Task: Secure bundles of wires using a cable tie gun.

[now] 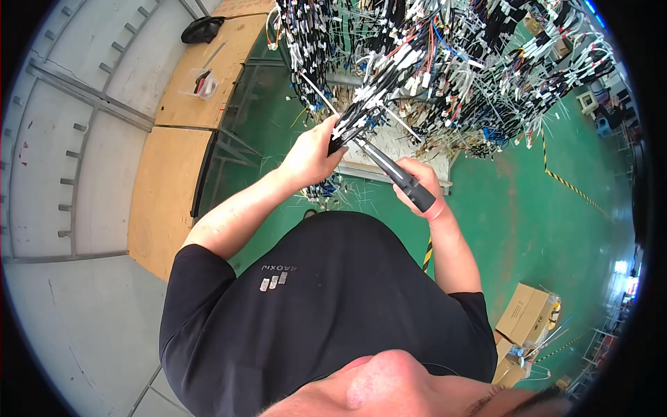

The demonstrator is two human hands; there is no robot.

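Green floor (500, 208); left grip (314, 154) around cables (358, 115), right grip (422, 179) holding black tool (390, 169).

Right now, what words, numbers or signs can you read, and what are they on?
Black shirt: pale lettering above three slanted bars; I won't copy it out.
Cardboard box: dark print, too small to read.
Cable bundle: any print there is too small to read.
Black tool: no print I can make out.

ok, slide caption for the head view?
Left hand grips a wire bundle; right hand points a black tool at it.
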